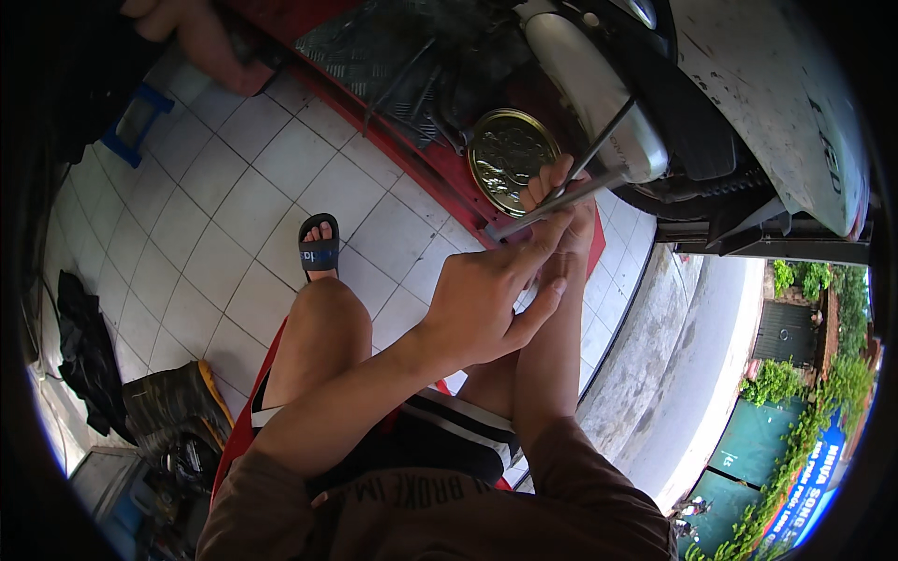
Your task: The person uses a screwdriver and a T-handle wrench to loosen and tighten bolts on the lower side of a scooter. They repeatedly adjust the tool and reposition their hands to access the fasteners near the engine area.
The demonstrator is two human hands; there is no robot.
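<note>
My right hand (563,192) has its fingers wrapped round a metal bar tool (533,214) with a dark rod angled upward, just below a silver motorcycle part (585,79). My left hand (496,299) is nearer me, index finger reaching up to the bar and my right hand, other fingers curled; what they hold, if anything, is hidden. A round gold metal tray (500,150) lies behind the hands on a red platform (585,260).
Another person's leg (210,42) and a blue stool (136,126) are at upper left on the tiled floor (243,215). A dark boot (168,402) and black cloth (84,346) lie left of me. A road (692,346) runs at right.
</note>
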